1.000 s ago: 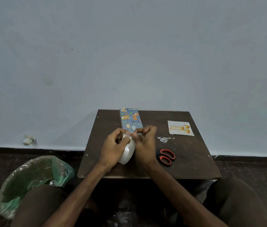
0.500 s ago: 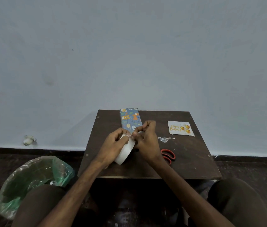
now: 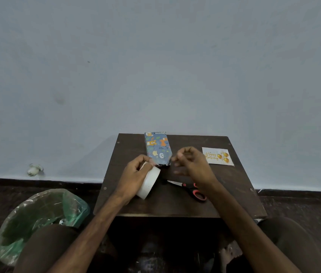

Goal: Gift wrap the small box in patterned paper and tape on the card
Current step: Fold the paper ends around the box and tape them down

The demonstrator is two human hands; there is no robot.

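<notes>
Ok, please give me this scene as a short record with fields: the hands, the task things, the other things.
left hand: grips the tape roll
right hand: fingers pinched, apart from the roll, probably on the tape end; strip too faint to confirm
wrapped box: lies flat at the far edge of the table
birthday card: right of the box, not yet taped
scissors: on the table, partly under the right forearm
green-lined bin: on the floor, left of the table
</notes>
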